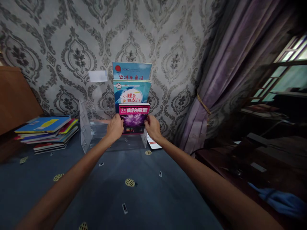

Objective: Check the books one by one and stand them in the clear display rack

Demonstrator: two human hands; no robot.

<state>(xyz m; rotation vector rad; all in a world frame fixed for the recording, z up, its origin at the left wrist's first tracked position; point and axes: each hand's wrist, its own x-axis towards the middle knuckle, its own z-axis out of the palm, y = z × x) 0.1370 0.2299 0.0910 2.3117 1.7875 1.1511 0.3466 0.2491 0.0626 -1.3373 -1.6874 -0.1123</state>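
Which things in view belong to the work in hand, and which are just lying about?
In the work:
Magenta-and-purple book, held by left hand and right hand
Clear plastic rack
Upright pale-blue book
Upright turquoise book
Probably the stack of multicoloured books

Apparently lying about:
Flat white-screened device beside the rack
Crumpled blue cloth

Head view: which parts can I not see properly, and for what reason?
Head view:
Lower cover of the rear blue book: hidden by the teal book.
Lower cover of the teal book: hidden by the pink book.
Smallest print on the pink book: too small to read.
Upper part of the white-faced device: hidden by the right hand.
The brown furniture: cut off by the left edge.
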